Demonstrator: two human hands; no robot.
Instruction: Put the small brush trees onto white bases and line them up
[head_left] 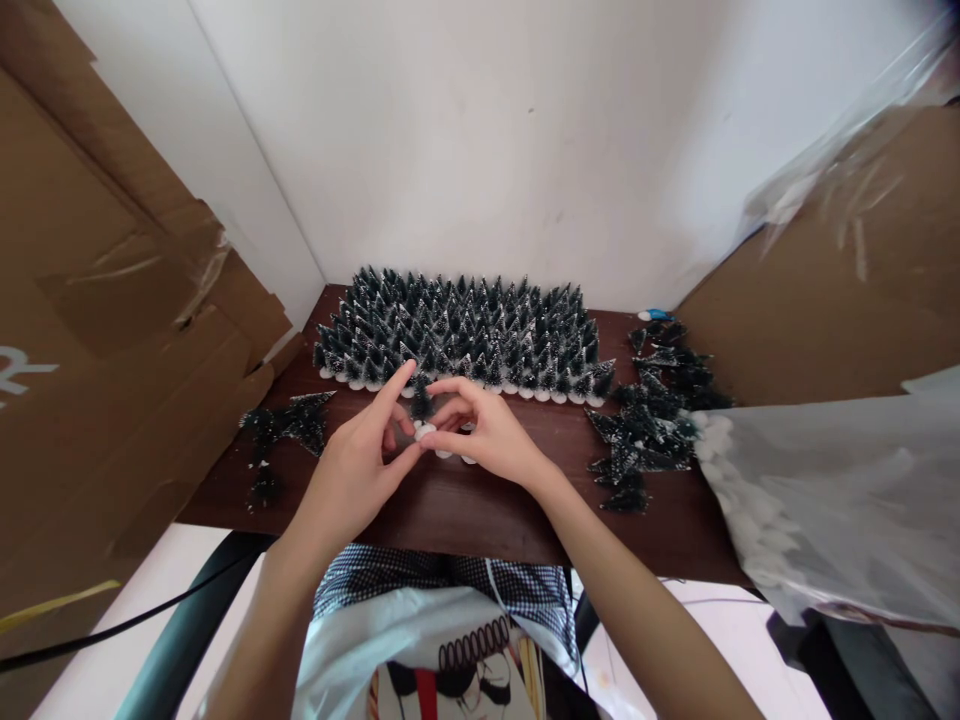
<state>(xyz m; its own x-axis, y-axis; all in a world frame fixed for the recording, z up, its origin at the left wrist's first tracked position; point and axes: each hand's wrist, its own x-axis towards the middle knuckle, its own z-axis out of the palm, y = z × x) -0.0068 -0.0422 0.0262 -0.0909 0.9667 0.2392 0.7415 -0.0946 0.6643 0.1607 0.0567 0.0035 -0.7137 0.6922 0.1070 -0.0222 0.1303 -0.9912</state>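
Observation:
A miniature green Christmas tree (421,402) stands upright between my hands, its white round base (422,431) low in my fingers. My left hand (364,455) has its thumb against the base and its index finger raised beside the tree. From the other side, my right hand (491,432) pinches the base between thumb and fingers. A few white discs lie on the table just behind and below my right fingers, partly hidden. Just beyond both hands, a dense block of finished-looking snow-tipped trees (465,325) stands in rows on white bases.
Loose trees without bases lie in a pile (649,430) on the right and a smaller one (289,425) on the left of the dark wooden table (517,515). A plastic bag of white bases (750,500) sits at the right edge. Cardboard boxes (97,280) flank the table; a blue-and-white item (656,315) lies at back right.

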